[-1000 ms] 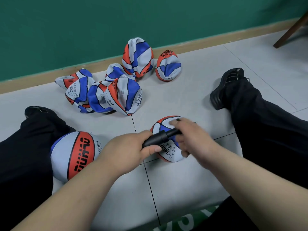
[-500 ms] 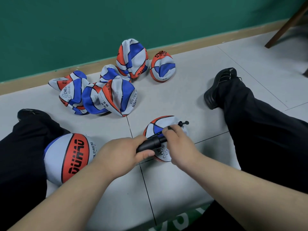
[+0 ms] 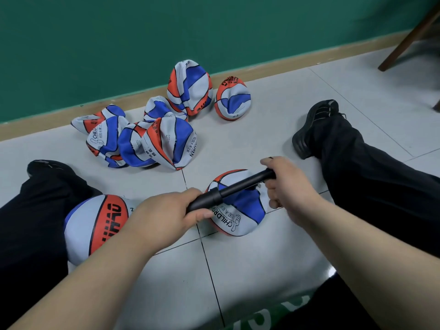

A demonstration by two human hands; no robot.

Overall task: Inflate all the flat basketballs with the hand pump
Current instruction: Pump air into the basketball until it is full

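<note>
left grip (image 3: 166, 216): wrapped round the thick barrel end of the hand pump (image 3: 228, 190), thumb on the near side.
right grip (image 3: 289, 184): fingers curled round the pump's handle end, at 2 o'clock from the left grip, well apart.
hand pump: black, runs 8-to-2 o'clock between both grips.
flat basketball (image 3: 240, 210): on the floor tiles (image 3: 262, 258), directly under the pump, between the grips; crumpled, "CHILDREN" print up.
other flats: pile of flat balls (image 3: 154, 141) at 11 o'clock from the left grip; two flat balls by the wall (image 3: 188, 89) at 12 o'clock.
inflated basketball (image 3: 100, 225): at 9 o'clock of the left grip, against the left leg (image 3: 35, 210).
hidden: nozzle and ball valve under the left grip; handle tip inside the right grip; can't tell if the pump touches the ball. Inflated basketball part-covered by leg and forearm.
vs 0.5 s ago: right grip sat close to the left, pump short; now drawn out toward 2 o'clock, rod exposed. Left grip and ball unchanged.
</note>
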